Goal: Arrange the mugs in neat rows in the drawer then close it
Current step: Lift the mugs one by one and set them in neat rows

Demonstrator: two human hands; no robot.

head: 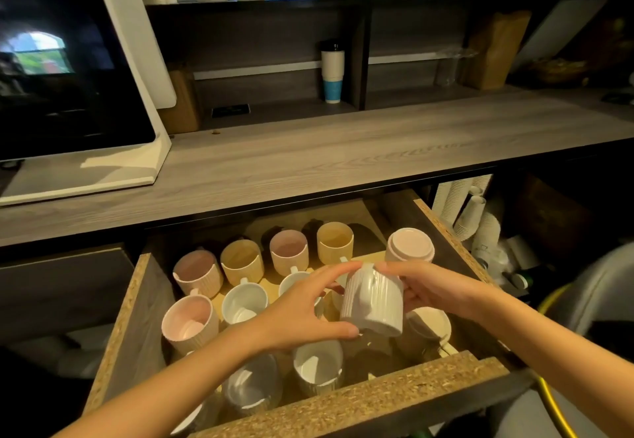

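The drawer (360,400) stands pulled out under the counter, with several ribbed mugs inside. A back row holds pink and yellow mugs (290,256) upright, and one pink mug (410,245) sits upside down at the back right. White mugs (244,302) stand in the middle and front. A white ribbed mug (372,300) is tilted above the drawer's right half, its base toward me. My right hand (432,288) grips it from the right; my left hand (298,310) touches it with fingertip and thumb on the left.
A grey wooden counter (343,159) runs above the drawer, with a screen on a white stand (68,70) at the left. Stacks of paper cups (470,218) lie right of the drawer. A paper cup stack (332,74) stands in the shelf behind.
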